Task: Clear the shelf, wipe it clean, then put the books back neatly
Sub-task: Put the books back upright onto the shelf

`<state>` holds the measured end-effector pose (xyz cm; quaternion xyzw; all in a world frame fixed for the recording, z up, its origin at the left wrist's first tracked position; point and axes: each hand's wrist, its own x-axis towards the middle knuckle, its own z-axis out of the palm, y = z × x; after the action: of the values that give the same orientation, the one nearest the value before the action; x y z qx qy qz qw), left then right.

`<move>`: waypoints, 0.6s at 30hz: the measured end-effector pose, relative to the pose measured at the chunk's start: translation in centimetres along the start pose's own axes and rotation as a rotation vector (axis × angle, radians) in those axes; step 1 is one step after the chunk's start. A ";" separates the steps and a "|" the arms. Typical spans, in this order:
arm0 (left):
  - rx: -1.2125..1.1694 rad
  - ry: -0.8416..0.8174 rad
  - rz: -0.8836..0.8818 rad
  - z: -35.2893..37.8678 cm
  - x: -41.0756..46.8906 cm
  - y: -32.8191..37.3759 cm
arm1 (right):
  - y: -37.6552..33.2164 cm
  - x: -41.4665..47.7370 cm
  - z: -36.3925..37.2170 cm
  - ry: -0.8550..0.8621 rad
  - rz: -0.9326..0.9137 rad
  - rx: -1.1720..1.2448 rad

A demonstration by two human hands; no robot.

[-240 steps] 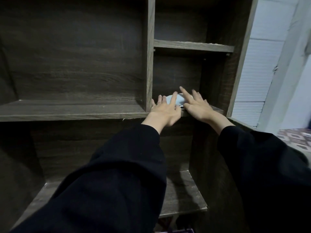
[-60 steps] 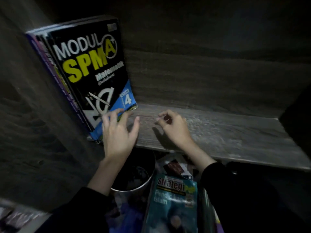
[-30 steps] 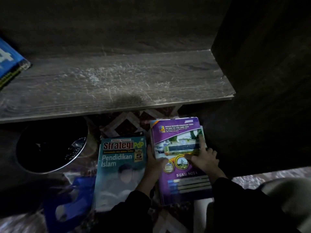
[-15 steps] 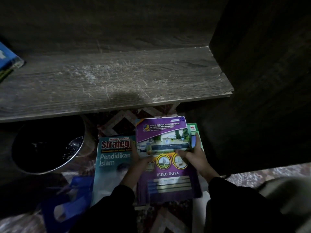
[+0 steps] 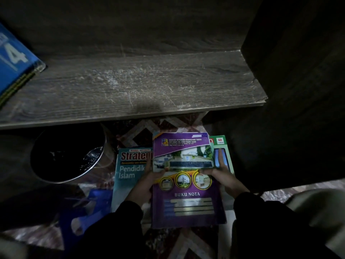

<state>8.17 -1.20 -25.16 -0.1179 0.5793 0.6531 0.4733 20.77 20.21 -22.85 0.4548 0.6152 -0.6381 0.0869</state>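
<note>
The purple notebook [image 5: 186,197], titled "BUKU NOTA", sits low in the view above the patterned floor [image 5: 141,128]. It overlaps the right edge of a teal workbook [image 5: 128,174] and covers most of a green book [image 5: 221,142]. The left hand [image 5: 143,186] grasps its left long edge, thumb on the cover. The right hand [image 5: 225,180] grasps the right long edge, thumb on the cover and fingers [image 5: 222,159] straight along the side.

The notebook's long axis runs away from the person, square to the front edge of the shelf board [image 5: 130,86], which lies ahead of and above both hands. A blue-covered book [image 5: 13,62] leans at the board's far left. That end is judged the likely destination, so the move goes up, forward and left, with the left hand nearer.

A metal bin [image 5: 65,156] stands under the board, left of the books.

One second earlier the notebook lay further right, clear of the teal title and hiding the green book. Two seconds earlier both hands were up on the board beside the leaning book.
</note>
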 end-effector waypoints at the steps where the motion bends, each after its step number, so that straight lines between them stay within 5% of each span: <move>1: -0.014 0.004 -0.010 -0.3 -0.2 0.2 | -0.3 -0.4 0.2 -0.027 0.008 0.019; 5: -0.077 0.020 -0.002 -0.4 -1.2 0.7 | -0.3 -0.8 0.8 -0.087 -0.044 0.011; 9: 0.162 0.021 0.102 0.7 -2.4 1.4 | -1.1 -1.4 1.1 -0.189 -0.024 -0.154; 18: 0.333 -0.041 -0.223 0.1 -9.6 8.4 | -9.2 -8.1 2.0 -0.473 0.240 -0.205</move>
<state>6.91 -4.76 -12.95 -0.0881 0.6529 0.4941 0.5673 18.24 16.96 -11.13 0.3514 0.5810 -0.6461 0.3486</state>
